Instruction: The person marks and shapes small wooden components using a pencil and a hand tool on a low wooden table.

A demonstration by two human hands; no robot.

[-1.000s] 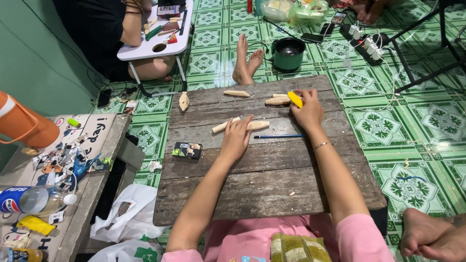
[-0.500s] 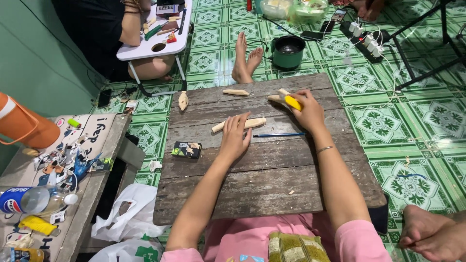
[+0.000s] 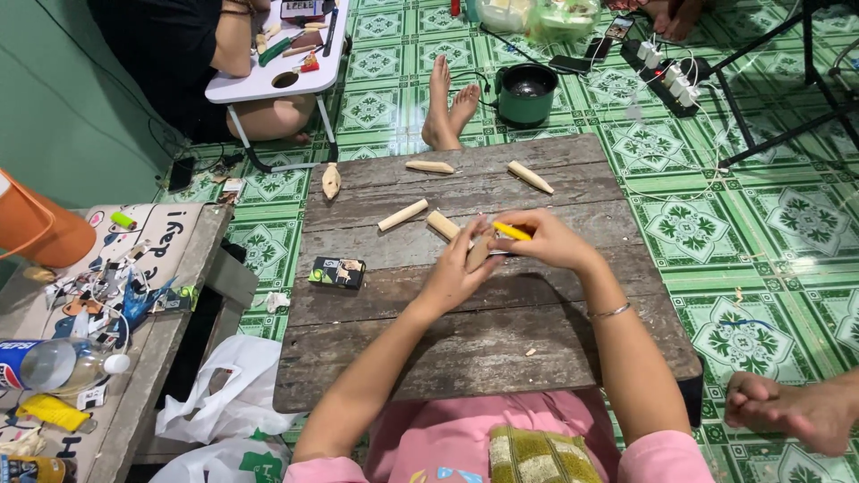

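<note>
My left hand (image 3: 455, 275) is closed around a short pale wooden peg (image 3: 479, 251), held just above the weathered wooden table (image 3: 465, 349). My right hand (image 3: 550, 241) grips a yellow-handled cutter (image 3: 512, 231) whose tip meets that peg. Both hands touch at the table's middle. More carved pegs lie on the planks: one (image 3: 403, 215) and another (image 3: 442, 224) just beyond my left hand, and two at the far edge (image 3: 429, 166) (image 3: 531, 176). A small dark box (image 3: 337, 272) lies to the left of my left hand.
Beyond the table are a person's bare feet (image 3: 447, 107), a green pot (image 3: 526, 92) and a power strip (image 3: 667, 67). A seated person is at a white folding table (image 3: 268, 80). A cluttered low bench (image 3: 107, 295) with an orange jug (image 3: 40, 228) stands left; another foot (image 3: 792, 411) lies right.
My left hand has lifted a peg off the table. My right hand, with the yellow cutter, has come back from the far right edge to meet it at the middle.
</note>
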